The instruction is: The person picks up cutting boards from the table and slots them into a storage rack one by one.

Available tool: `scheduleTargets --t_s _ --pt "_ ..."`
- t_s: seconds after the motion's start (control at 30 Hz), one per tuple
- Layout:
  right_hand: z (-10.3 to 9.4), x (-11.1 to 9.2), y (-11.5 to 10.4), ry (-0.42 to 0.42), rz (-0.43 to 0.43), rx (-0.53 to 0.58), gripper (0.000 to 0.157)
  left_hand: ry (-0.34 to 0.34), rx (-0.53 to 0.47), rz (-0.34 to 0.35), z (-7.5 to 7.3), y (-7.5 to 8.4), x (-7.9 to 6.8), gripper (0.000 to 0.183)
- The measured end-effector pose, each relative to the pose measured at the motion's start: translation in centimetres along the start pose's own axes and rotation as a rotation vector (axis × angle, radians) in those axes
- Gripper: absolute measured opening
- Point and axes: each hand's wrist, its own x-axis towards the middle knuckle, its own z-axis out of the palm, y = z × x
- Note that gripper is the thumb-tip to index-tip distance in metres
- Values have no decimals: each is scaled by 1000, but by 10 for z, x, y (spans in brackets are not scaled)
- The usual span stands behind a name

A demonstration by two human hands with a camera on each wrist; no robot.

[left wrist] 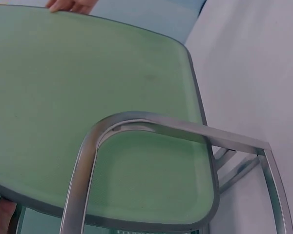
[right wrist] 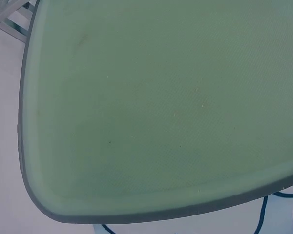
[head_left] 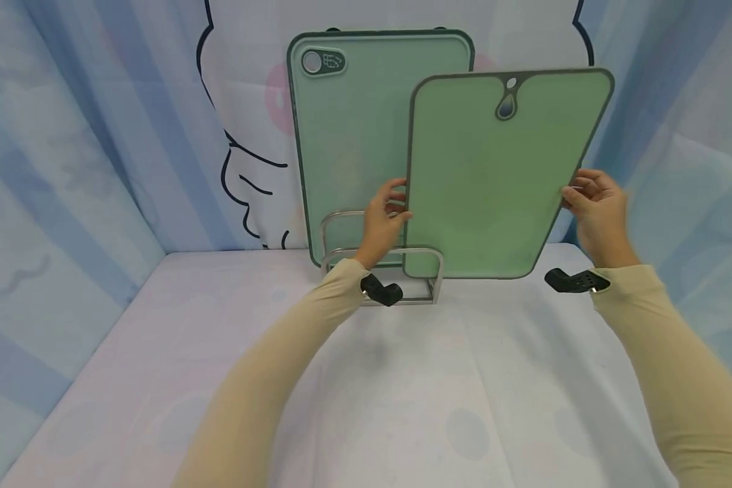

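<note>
A light green cutting board with a grey rim and a drop-shaped hole stands upright between both hands. My left hand pinches its left edge, thumb in front. On the opposite edge my right hand grips it with the thumb on the near face. The board's lower left corner is behind the front hoop of a metal rack; the left wrist view shows that hoop crossing the board's face. A larger green cutting board stands in the rack behind, partly covered by the front board.
The rack stands toward the back of a table with a pale cloth. A curtain with a cartoon drawing hangs right behind the boards. Blue striped curtain flanks the table on both sides. Black straps show at both wrists.
</note>
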Motion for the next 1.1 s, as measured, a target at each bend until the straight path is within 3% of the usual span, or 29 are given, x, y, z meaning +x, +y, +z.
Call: scheduleTargets --t_s 0.27,1.1 --pt "7 -1 13 2 1 -96 19 5 12 -23 -14 -5 -5 51" --pt "33 -1 40 -7 44 -85 20 32 42 -85 -53 -5 -12 52"
